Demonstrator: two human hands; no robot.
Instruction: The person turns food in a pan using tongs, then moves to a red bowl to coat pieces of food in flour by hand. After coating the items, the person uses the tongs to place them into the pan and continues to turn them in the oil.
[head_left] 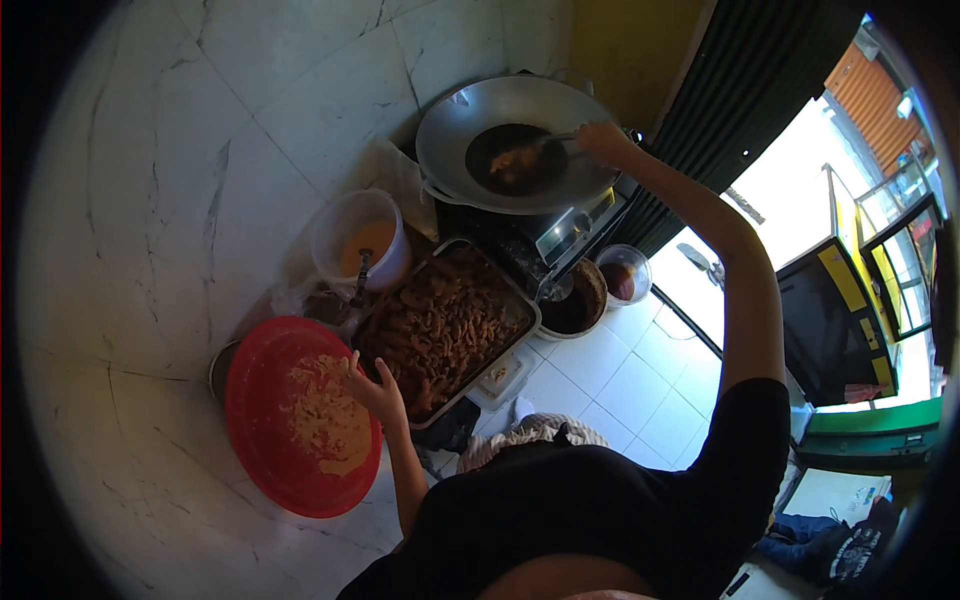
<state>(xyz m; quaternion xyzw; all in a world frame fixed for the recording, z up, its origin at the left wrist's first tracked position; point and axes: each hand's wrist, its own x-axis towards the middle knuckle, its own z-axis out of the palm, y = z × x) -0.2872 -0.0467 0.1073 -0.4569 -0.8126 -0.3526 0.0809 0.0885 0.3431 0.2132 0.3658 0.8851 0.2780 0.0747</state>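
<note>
My right hand (606, 146) is closed around the handle of a metal cooking utensil (556, 138), whose head is down in dark oil. That oil (500, 155) lies in the bottom of a wide metal wok (455, 125), with light brown food (515, 160) frying in it. Fingers spread, my left hand (376, 393) hovers by the edge of a red basin (262, 400) and appears to hold nothing. Pale, clumpy flour (325, 410) lies in the basin. Beside that hand, a rectangular metal tray (530, 330) is heaped with fried brown pieces (440, 325).
The wok sits on a gas stove (565, 235). A translucent tub (330, 240) of orange liquid, with a utensil in it, stands behind the tray. Right of the tray are a pot of dark contents (598, 310) and a small clear container (640, 268). A corrugated shutter (740, 110) borders the doorway.
</note>
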